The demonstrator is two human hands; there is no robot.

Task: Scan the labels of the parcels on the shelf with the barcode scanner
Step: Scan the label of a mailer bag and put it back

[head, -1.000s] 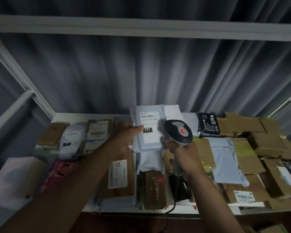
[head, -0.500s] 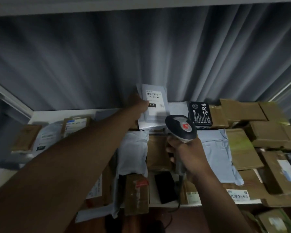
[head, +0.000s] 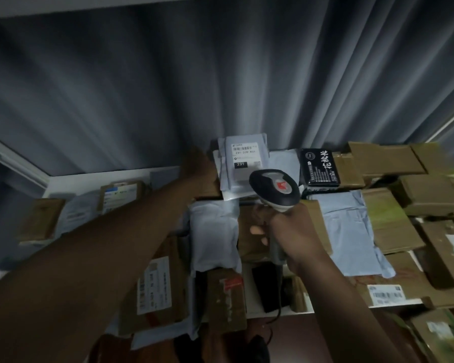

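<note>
**a:** so where's the scanner (head: 274, 188) at here?

**b:** right hand (head: 290, 235) has its fingers wrapped round the grip, head tilted up and forward. its dark head with the red patch sits just below the grey mailer (head: 243, 163), overlapping that one's lower right corner from this angle.

**a:** and the mailer?

**b:** at the back of the shelf (head: 89, 179), against the curtain (head: 220, 74), label (head: 244, 157) facing up. you can read "231" on a black tag. it's lying on other grey bags.

**a:** left hand?

**b:** left hand (head: 197, 163) is reached out to the mailer's left edge, but it's blurry and dim. can't tell if the fingers are spread or pinching anything, or even touching it.

**a:** what else is around?

**b:** black pouch (head: 320, 167) with white characters just right of the mailer, brown boxes (head: 388, 158) piled to the right, more parcels all over the shelf. another grey bag (head: 214, 234) lies between the two arms.
</note>
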